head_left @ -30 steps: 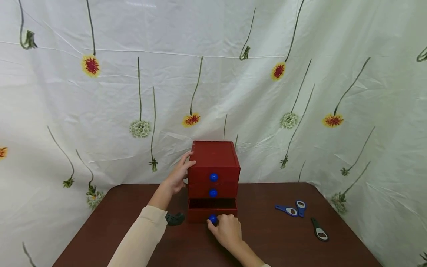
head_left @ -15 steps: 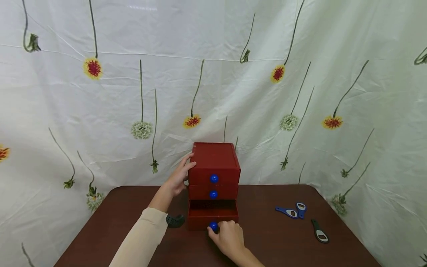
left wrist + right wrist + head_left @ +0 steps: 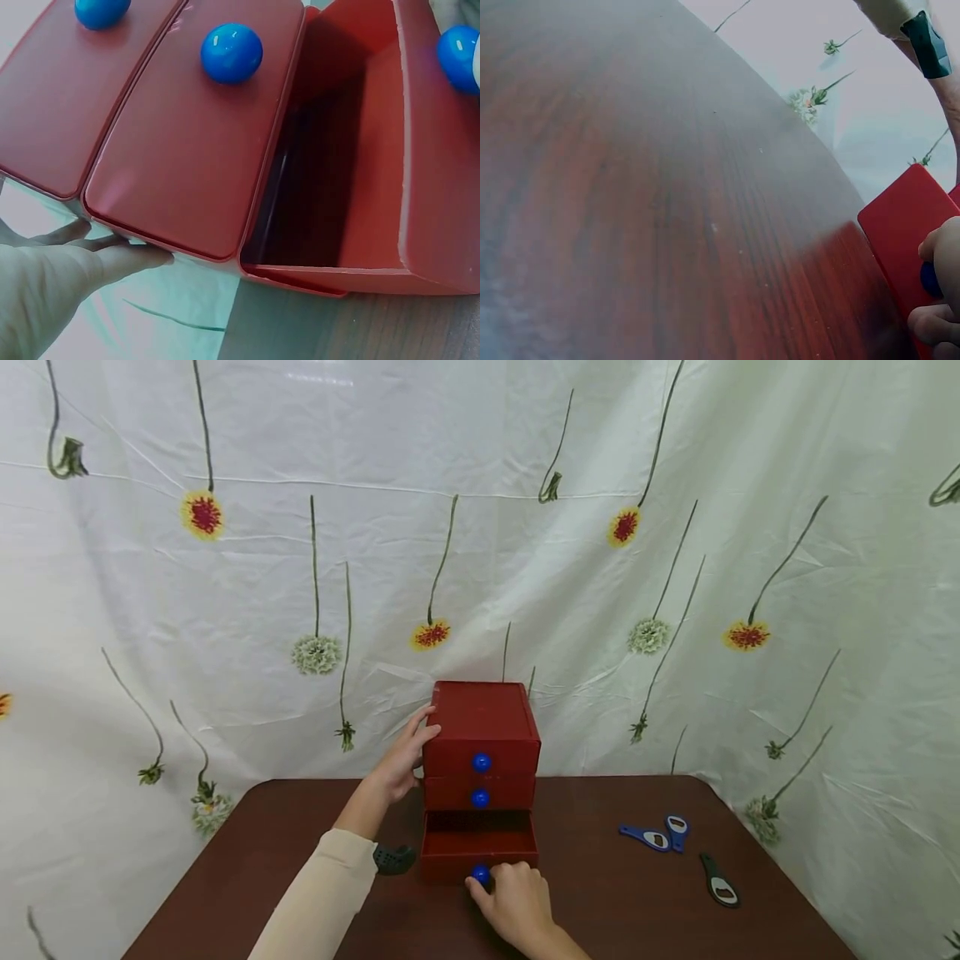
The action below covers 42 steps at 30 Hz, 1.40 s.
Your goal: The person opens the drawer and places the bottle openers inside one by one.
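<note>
A red three-drawer cabinet [image 3: 483,712] with round blue knobs stands at the back middle of the table. Its bottom drawer [image 3: 442,867] is pulled out; the left wrist view looks into its bare red inside [image 3: 381,165]. My right hand [image 3: 517,903] pinches the blue knob [image 3: 481,874] of that drawer, thumb on the left side. In the right wrist view, the same knob [image 3: 930,279] shows between my fingers. My left hand [image 3: 399,763] rests with extended fingers against the cabinet's left side. The upper two drawers are closed.
Two blue bottle openers [image 3: 647,837] lie close together on the table's right side. A dark bottle opener [image 3: 719,881] lies nearer the front. Behind the brown table [image 3: 600,893] hangs a white flower-patterned cloth [image 3: 525,560].
The bottom drawer has come further out toward me, with my right hand moving along on its knob. My left hand has stayed against the cabinet's side.
</note>
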Each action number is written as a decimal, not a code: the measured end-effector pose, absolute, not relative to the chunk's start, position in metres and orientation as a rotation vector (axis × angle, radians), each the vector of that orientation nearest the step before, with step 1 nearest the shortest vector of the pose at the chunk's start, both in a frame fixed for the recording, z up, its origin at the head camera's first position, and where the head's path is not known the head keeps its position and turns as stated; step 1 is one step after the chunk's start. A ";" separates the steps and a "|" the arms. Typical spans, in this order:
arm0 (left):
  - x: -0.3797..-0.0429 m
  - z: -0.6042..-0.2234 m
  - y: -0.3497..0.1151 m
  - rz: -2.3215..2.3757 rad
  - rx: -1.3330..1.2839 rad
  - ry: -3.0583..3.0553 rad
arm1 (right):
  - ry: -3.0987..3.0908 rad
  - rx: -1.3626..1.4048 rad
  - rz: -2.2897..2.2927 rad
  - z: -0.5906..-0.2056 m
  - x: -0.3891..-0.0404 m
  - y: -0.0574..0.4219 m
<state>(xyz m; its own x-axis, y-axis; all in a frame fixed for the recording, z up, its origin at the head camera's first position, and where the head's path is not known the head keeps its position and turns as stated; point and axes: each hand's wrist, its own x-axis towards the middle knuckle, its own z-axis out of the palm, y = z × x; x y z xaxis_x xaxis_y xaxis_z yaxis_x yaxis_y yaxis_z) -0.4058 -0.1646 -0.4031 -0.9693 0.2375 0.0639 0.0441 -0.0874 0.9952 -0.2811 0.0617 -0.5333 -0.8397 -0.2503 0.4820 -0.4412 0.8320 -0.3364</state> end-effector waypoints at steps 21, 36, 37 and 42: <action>-0.401 -0.405 -0.160 2.243 0.285 2.017 | -2.723 0.536 0.740 -0.528 -0.255 0.071; -0.402 -0.405 -0.163 2.254 0.290 1.994 | -2.803 0.550 0.610 -0.525 -0.232 0.066; -0.402 -0.405 -0.163 2.255 0.290 1.992 | -2.800 0.553 0.598 -0.524 -0.231 0.066; -0.401 -0.404 -0.162 2.258 0.295 1.982 | -2.774 0.572 0.600 -0.525 -0.226 0.067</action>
